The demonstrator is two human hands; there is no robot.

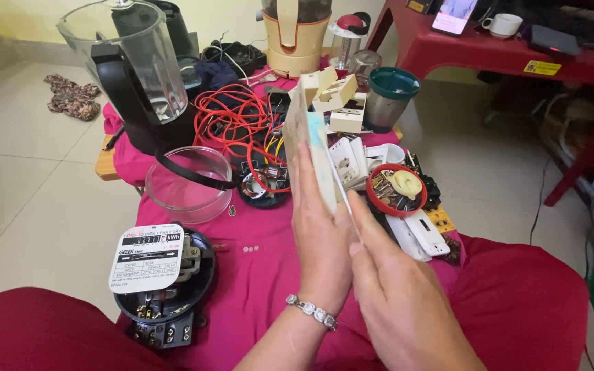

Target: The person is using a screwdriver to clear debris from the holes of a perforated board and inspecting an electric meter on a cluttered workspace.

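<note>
A flat cream panel (311,148) is clamped upright on edge by the left hand (321,237), the right hand (397,302) closed beside it. It seems light, stiff; long edges suit gripping. Red wires (232,117) lie beyond.

My left hand (321,233) covers the flat panel's (311,148) lower part; the far blender jug (295,34) is cut off by the top edge.

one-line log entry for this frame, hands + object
left hand: holds flat cream panel upright on edge | right hand: fingers at panel's near edge | beneath: pink cloth | nearby: red wire coil, electricity meter
</note>
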